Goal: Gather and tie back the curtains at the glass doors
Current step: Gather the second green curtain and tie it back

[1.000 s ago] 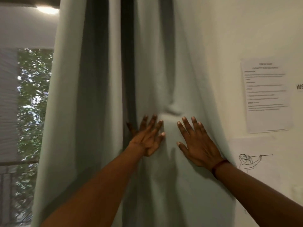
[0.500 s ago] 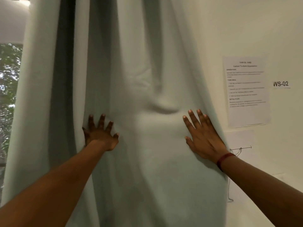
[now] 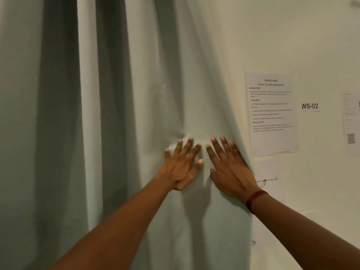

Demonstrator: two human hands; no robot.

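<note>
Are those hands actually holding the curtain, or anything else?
Nothing is held. The left hand and right hand lie flat with straight fingers, side by side, pressing on the curtain near its edge by the wall.

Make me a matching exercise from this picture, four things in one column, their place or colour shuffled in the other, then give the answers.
Column one
1. curtain
2. wristband
3. WS-02 label
4. left hand

Column two
A. dark red, on the right wrist
B. pressed flat on the curtain, fingers spread, beside the right hand
C. pale grey-green, hanging in folds
D. on the wall, right of the printed sheet

Pairs: 1-C, 2-A, 3-D, 4-B
</note>
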